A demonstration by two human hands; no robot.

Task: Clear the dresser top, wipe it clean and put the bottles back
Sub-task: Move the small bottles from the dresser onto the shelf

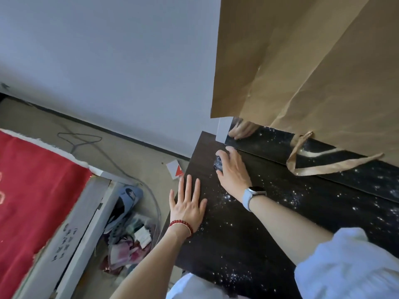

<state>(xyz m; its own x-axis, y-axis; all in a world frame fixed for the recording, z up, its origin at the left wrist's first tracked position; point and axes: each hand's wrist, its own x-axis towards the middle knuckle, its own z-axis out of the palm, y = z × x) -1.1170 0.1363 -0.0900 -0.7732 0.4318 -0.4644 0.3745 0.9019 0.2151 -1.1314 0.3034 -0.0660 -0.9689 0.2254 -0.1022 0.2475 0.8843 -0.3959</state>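
left hand [187, 205] flat on dresser top [237, 234], right hand [234, 169] gripping dark wad [218, 164]

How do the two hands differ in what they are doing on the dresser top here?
The left hand lies flat with fingers spread, holding nothing; the right hand curls round a dark wad, probably a cloth. The left sits at the dresser top's near edge; the right is by the mirror. The left wrist wears red beads, the right a watch. Both touch the speckled top.

A pale wall [108, 50] meets a beige floor [133, 152] at a dark baseboard [121, 131]; brown paper [302, 61] covers a mirror [269, 143].
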